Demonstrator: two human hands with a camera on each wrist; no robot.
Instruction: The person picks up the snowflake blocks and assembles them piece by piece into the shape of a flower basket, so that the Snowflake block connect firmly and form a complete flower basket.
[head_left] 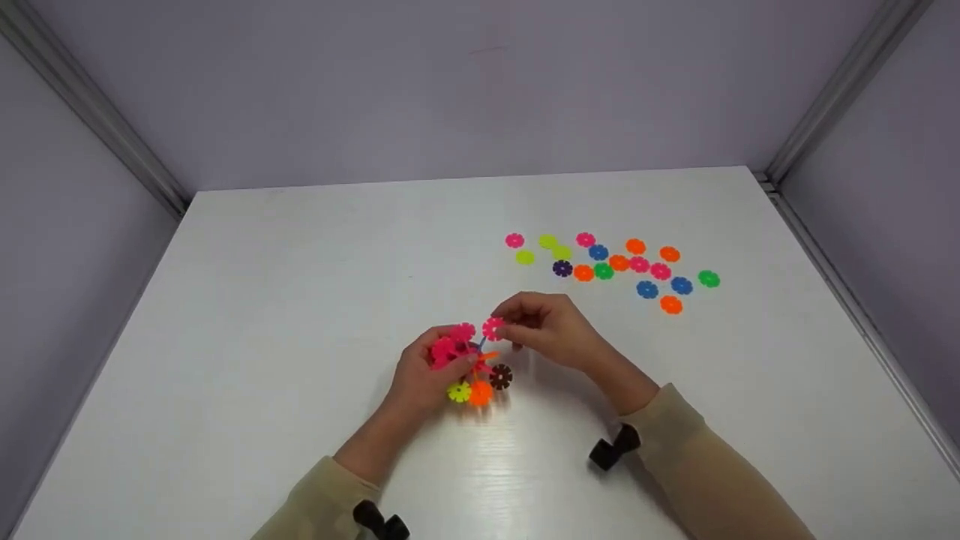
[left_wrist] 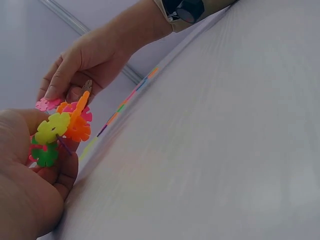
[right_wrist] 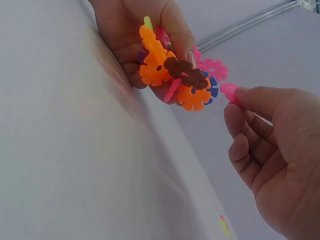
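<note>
My left hand (head_left: 424, 375) grips a cluster of interlocked notched plastic discs (right_wrist: 155, 67), in pink, orange, yellow, green, blue and brown. In the left wrist view a yellow disc (left_wrist: 52, 127) and a green disc (left_wrist: 45, 156) show on the near side of the cluster. A brown disc (head_left: 500, 376) sticks out toward the right. Between thumb and fingertips, my right hand (head_left: 551, 330) pinches a single pink disc (head_left: 493, 328). In the right wrist view this pink disc's edge is right beside the blue disc (right_wrist: 214, 89) on the cluster.
Several loose flat discs lie at the back right of the white table (head_left: 300, 300), among them a dark purple disc (head_left: 562, 268), a green disc (head_left: 709, 279) and an orange disc (head_left: 671, 304). Pale walls (head_left: 480, 97) enclose the table at the back and sides.
</note>
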